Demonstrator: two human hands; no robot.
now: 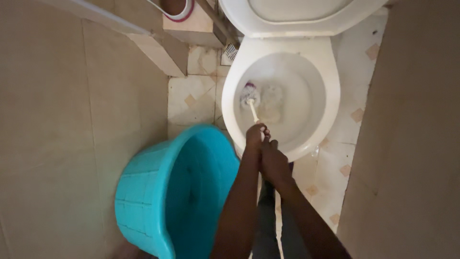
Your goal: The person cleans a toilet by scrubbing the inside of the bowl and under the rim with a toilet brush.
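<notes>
Running up and away from the stacked hands, the pale slim-handled toilet brush [252, 103] is held with its bristled head down inside the white ceramic toilet bowl [321, 91]. The left hand [255, 136], fingers wrapped tight around the handle, is set nearer the head; the right hand [273, 160] is clamped just behind it, beside the round turquoise plastic basin [143, 187].

A turquoise plastic tub [163, 192] was set on the patterned tile floor [191, 96] (against the beige wall [72, 120]), near a floor drain [231, 51].
</notes>
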